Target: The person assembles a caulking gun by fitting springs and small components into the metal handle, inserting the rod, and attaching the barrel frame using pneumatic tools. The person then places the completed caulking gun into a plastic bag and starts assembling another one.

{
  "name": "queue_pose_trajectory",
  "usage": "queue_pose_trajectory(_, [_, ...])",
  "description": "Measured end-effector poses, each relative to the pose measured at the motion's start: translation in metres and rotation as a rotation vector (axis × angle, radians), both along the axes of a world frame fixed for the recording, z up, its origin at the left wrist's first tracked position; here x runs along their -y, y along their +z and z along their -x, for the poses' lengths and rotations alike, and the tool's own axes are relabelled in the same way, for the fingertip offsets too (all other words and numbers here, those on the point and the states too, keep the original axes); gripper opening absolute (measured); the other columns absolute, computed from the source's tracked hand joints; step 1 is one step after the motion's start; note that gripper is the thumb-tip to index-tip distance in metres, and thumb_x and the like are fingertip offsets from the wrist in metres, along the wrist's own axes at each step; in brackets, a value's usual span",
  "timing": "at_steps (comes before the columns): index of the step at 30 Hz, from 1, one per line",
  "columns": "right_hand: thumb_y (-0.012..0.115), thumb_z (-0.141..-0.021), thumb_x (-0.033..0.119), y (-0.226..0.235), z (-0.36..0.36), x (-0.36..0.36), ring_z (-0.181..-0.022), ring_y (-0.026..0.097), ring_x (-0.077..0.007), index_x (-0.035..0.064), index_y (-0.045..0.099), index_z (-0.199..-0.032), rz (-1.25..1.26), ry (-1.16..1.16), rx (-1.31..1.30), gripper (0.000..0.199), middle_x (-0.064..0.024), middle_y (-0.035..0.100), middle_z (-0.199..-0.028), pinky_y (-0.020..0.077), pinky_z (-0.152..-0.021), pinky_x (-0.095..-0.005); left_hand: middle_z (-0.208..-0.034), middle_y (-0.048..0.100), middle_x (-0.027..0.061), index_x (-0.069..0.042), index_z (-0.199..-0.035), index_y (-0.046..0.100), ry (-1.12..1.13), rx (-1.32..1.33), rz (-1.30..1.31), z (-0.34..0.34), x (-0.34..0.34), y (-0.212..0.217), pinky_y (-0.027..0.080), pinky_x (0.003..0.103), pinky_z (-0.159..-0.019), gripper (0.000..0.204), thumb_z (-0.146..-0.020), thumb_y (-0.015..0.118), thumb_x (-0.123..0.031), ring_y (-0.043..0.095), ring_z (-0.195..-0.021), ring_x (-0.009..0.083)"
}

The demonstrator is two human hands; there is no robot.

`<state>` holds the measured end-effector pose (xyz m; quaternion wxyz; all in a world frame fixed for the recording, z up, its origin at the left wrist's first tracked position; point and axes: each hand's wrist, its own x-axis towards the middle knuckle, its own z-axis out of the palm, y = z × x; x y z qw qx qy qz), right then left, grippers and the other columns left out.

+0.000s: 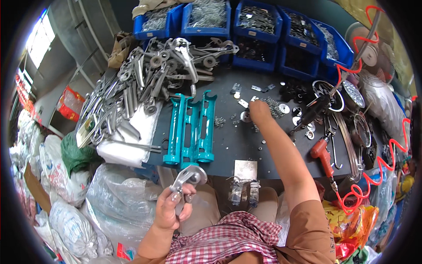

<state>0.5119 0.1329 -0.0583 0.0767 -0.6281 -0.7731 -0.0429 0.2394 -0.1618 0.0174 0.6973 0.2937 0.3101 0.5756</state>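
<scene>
My left hand is closed around a silver metal lever part with a rounded, holed head, held up in front of the table's near edge. My right hand reaches across the dark table, curled palm down among small loose hardware; its fingertips are mostly hidden, so any piece in them cannot be made out. Beside it lie a heap of small metal parts, flat silver plates and pale washers. Left of that hand stand teal slotted holders.
Similar metal levers are piled at the left on white sheeting. Blue bins of small parts line the back. A red-handled air screwdriver with a coiled red hose lies right. A small metal block fixture projects at the front edge.
</scene>
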Motion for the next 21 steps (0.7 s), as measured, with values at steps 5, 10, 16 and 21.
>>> queue_pose_trajectory(5, [0.056, -0.074, 0.008, -0.006, -0.020, 0.006, -0.086, 0.057, -0.0296, 0.0019, 0.058, -0.085, -0.172, 0.253, 0.071, 0.013, -0.0133, 0.057, -0.087, 0.0477, -0.074, -0.0395, -0.105, 0.052, 0.0162, -0.003, -0.102, 0.053, -0.143, 0.215, 0.111, 0.000, 0.001, 0.005, 0.031, 0.020, -0.038, 0.027, -0.088, 0.051, -0.027, 0.040, -0.041, 0.0080])
queue_pose_trajectory(10, [0.055, -0.080, 0.020, -0.002, -0.019, 0.007, -0.094, 0.055, -0.0267, 0.0038, 0.058, -0.091, -0.216, 0.211, -0.029, 0.020, -0.0110, 0.057, -0.099, 0.0443, -0.082, -0.0392, -0.105, 0.050, 0.0152, -0.003, -0.104, 0.053, -0.203, 0.286, 0.132, -0.003, 0.008, 0.008, 0.032, 0.020, -0.039, 0.027, -0.089, 0.051, -0.025, 0.040, -0.042, 0.0079])
queue_pose_trajectory(16, [0.055, -0.080, 0.024, -0.004, -0.001, -0.004, -0.095, 0.056, -0.0210, 0.0091, 0.061, -0.088, -0.079, 0.076, 0.164, 0.018, -0.0077, 0.062, -0.095, 0.0413, -0.082, -0.0351, -0.106, 0.051, 0.0150, -0.001, -0.105, 0.054, -0.175, 0.218, 0.094, -0.005, 0.018, 0.010, 0.033, 0.021, -0.040, 0.029, -0.088, 0.053, -0.025, 0.042, -0.043, 0.0082])
queue_pose_trajectory(21, [0.051, -0.075, 0.011, -0.006, -0.010, -0.002, -0.081, 0.060, -0.0204, 0.0098, 0.060, -0.079, -0.316, 0.237, 0.288, 0.010, -0.0062, 0.063, -0.077, 0.0409, -0.075, -0.0341, -0.105, 0.053, 0.0130, 0.001, -0.105, 0.055, -0.112, 0.120, 0.050, -0.010, 0.018, 0.011, 0.034, 0.020, -0.041, 0.030, -0.087, 0.055, -0.024, 0.046, -0.046, 0.0081])
